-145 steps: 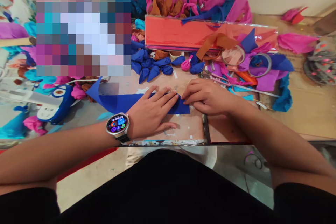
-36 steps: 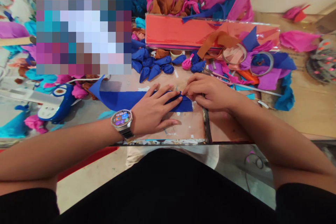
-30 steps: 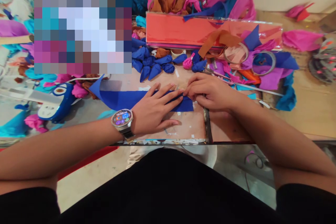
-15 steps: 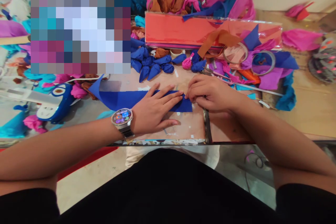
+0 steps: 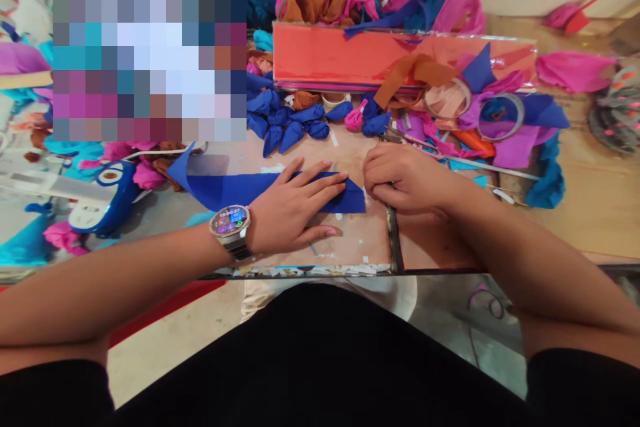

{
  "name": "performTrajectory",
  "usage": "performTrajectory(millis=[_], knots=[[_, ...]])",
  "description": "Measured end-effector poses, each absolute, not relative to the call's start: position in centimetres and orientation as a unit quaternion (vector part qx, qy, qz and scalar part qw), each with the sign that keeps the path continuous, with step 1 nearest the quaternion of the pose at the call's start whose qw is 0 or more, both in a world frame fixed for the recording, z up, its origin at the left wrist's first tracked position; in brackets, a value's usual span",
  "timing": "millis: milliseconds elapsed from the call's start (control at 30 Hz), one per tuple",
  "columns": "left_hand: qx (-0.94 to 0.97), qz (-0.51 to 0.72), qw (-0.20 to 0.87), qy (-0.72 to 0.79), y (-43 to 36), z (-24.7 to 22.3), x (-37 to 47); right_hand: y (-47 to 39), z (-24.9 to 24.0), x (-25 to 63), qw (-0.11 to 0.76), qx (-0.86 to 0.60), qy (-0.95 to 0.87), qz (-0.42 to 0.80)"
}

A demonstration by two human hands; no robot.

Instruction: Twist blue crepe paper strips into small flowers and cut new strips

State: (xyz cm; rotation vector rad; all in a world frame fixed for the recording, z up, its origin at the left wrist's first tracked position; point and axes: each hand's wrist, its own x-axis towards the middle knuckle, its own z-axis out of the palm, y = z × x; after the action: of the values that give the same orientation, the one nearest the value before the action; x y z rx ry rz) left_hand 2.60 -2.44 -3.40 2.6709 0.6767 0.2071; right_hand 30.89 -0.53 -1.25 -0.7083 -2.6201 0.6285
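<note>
A long dark-blue strip of crepe-like paper [image 5: 225, 191] lies across the tabletop, its left end curling up. My left hand [image 5: 295, 208], wearing a watch [image 5: 230, 221], rests flat on the strip with fingers stretched toward its right end. Just past that end, my right hand [image 5: 404, 177] is closed, fingers curled in and fingertips hidden; whether anything is in them cannot be seen. The strip's upper right corner slants, as if folded over. Beyond my hands sit several small twisted blue paper bundles [image 5: 290, 121] and a pink one [image 5: 355, 117].
Behind the bundles is a plastic-wrapped red-orange pack [image 5: 340, 57]. To the right lie a tape roll [image 5: 501, 117] and paper scraps [image 5: 515, 147]. A blue-and-white power strip [image 5: 105, 203] sits left. A dark seam [image 5: 394, 240] crosses the table. A blurred patch hides the upper left.
My right hand has drawn slightly right, away from the blue strip's end. The strip's upper right corner now looks slanted. My left hand stays pressed on the paper.
</note>
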Motion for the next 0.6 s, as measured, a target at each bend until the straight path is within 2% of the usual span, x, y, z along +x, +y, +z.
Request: performTrajectory(millis=[167, 600], knots=[[0.95, 0.074, 0.183, 0.241, -2.45, -3.4, 2.64, -0.65, -1.61, 30.87, 0.217, -0.265, -0.912, 0.223], [0.946, 0.09, 0.191, 0.246, -1.85, -3.69, 2.45, -0.64, -1.39, 30.95, 0.161, -0.243, -0.93, 0.225]])
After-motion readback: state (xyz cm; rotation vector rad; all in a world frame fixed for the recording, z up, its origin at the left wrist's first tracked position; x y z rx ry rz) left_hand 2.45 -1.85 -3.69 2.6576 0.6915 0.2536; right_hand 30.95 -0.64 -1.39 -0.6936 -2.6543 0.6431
